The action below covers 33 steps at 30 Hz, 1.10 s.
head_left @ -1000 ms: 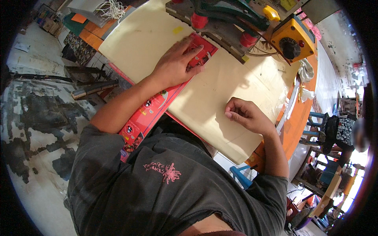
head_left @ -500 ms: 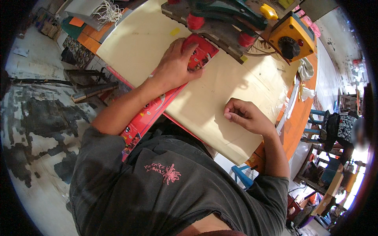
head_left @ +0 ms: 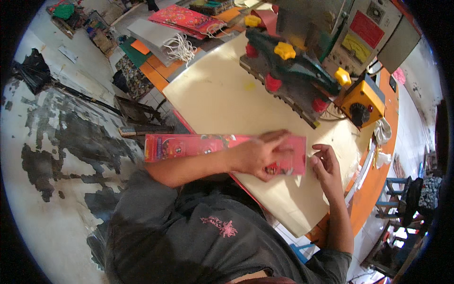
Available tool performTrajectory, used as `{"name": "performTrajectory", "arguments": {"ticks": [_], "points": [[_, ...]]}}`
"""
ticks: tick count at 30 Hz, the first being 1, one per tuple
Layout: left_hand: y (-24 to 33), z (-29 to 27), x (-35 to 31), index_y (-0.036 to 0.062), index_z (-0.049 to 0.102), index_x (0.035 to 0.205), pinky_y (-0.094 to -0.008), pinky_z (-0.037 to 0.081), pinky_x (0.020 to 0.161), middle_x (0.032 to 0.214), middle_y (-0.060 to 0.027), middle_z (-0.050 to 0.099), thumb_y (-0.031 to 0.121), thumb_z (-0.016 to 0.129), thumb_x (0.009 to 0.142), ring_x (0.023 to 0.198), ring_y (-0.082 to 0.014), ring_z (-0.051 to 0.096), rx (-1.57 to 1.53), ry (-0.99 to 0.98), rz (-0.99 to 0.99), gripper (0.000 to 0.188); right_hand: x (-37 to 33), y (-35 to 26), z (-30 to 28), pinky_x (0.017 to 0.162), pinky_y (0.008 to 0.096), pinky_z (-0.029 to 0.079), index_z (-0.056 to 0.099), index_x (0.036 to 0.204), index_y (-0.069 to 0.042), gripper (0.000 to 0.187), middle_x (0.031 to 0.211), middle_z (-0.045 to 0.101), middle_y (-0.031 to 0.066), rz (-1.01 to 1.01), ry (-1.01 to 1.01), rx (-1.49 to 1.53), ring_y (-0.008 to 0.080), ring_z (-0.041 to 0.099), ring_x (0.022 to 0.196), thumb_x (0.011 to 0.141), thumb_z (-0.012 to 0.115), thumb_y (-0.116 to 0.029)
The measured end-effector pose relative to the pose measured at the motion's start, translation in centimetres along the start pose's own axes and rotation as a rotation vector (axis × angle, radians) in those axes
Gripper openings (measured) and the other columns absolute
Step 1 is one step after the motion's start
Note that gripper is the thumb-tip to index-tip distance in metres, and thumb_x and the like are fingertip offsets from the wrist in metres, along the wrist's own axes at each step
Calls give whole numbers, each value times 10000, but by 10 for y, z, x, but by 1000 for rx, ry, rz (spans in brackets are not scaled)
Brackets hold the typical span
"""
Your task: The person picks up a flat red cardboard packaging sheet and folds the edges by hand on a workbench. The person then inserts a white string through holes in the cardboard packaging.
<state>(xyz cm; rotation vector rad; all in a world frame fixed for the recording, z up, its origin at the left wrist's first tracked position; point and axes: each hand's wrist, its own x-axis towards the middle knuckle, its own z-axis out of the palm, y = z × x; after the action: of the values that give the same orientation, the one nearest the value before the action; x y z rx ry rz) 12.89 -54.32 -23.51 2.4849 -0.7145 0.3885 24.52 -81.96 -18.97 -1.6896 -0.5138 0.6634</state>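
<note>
A long, narrow, flat red printed package [head_left: 187, 146] lies crosswise over the near part of the pale-covered table, its left end past the edge. My left hand [head_left: 257, 156], smeared by motion, spans the right part of it and grips it across its width. Close to the package's right end is my right hand [head_left: 327, 168], its fingers partly curled and a gap between thumb and forefinger. Nothing shows in that hand, which looks apart from the package.
Beyond the hands stands a dark green pressing machine [head_left: 295, 66] with yellow knobs. To its right is a yellow control box [head_left: 363, 102] with a black dial. A stack of red printed pieces [head_left: 187, 20] and white cords [head_left: 179, 48] lie at the far left. A blue stool [head_left: 393, 191] stands at the right.
My left hand has swung the red package from a slant near the machine to crosswise in front of me, nearer my right hand. The view has shifted. My right thumb and forefinger have parted.
</note>
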Motion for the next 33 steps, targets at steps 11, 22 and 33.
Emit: {"name": "performTrajectory", "arguments": {"ticks": [11, 22, 33], "points": [[13, 4, 9, 115, 536, 1582, -572, 381, 1266, 1642, -357, 356, 407, 888, 735, 1513, -531, 410, -15, -74, 191, 963, 2, 1, -3, 645, 227, 424, 645, 1146, -30, 211, 903, 635, -25, 49, 24, 103, 51, 557, 752, 1047, 738, -192], [14, 5, 12, 186, 513, 1624, -591, 377, 1259, 1682, -330, 326, 429, 887, 732, 1529, -523, 398, 6, -74, 181, 997, 4, 8, -12, 561, 235, 423, 696, 1005, -19, 204, 756, 623, -23, 62, 66, 4, 44, 529, 620, 1079, 688, -209], [24, -11, 25, 168, 608, 1553, -557, 422, 1227, 1662, -276, 413, 373, 893, 691, 1486, -459, 492, 71, -133, 77, 931, 8, 19, -18, 541, 227, 409, 712, 1092, -4, 177, 839, 694, -10, -72, 76, -198, 28, 527, 628, 1089, 626, -159]]}}
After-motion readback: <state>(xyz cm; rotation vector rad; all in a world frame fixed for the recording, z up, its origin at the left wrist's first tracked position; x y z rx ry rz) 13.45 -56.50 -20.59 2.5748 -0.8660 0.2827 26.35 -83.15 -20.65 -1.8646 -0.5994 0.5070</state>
